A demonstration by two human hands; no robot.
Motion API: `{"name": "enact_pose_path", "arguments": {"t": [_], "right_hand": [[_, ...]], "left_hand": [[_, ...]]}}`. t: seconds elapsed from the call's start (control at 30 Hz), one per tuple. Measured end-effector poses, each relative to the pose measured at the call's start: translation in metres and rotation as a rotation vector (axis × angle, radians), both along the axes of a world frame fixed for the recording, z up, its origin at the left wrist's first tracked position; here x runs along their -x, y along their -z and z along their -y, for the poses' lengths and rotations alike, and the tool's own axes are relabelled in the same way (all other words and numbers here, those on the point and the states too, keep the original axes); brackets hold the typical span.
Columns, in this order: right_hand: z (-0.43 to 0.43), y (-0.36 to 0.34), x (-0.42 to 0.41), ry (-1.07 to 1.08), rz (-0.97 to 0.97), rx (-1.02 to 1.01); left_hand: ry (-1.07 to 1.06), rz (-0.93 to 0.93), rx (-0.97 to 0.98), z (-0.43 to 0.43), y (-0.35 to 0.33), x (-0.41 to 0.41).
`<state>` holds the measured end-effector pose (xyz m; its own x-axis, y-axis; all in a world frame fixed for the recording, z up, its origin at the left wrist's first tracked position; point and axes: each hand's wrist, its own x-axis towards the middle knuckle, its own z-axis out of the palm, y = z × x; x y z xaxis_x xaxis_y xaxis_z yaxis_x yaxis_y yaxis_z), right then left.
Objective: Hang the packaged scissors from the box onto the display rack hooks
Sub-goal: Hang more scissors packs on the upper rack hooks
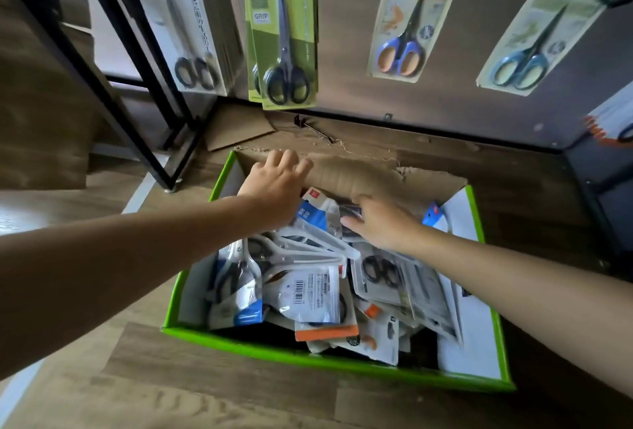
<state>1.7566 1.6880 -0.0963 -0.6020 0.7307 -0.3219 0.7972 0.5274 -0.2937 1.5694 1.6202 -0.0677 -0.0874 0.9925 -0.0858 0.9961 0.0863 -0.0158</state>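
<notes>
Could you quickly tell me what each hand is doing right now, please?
Left hand: open, resting on packets at the box's far end, holding nothing.
Right hand: open, fingers touching a packet, not gripping.

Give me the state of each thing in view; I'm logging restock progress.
box: open, full of loose packs
left hand: open, on the packs at the far end
right hand: open, fingers spread on packs
green scissors pack: hung on rack
orange-handled pack: hung
teal-handled pack: hung
loose hook: lying on floor
</notes>
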Motion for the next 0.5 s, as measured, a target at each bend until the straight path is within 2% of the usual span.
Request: {"name": "enact_pose_path", "arguments": {"t": [0.13, 0.33, 0.43, 0.5], "right_hand": [[-0.001, 0.016, 0.011, -0.031, 0.027, 0.119], [-0.012, 0.027, 0.012, 0.007, 0.137, 0.185], [-0.021, 0.022, 0.005, 0.028, 0.254, 0.127], [-0.027, 0.021, -0.001, 0.060, 0.172, 0.132]], "left_hand": [[-0.027, 0.024, 0.073, -0.001, 0.010, 0.010], [-0.113, 0.044, 0.222, -0.003, 0.015, 0.029], [-0.179, 0.073, 0.299, -0.003, 0.018, 0.041], [-0.198, 0.086, 0.334, -0.005, 0.024, 0.047]]}}
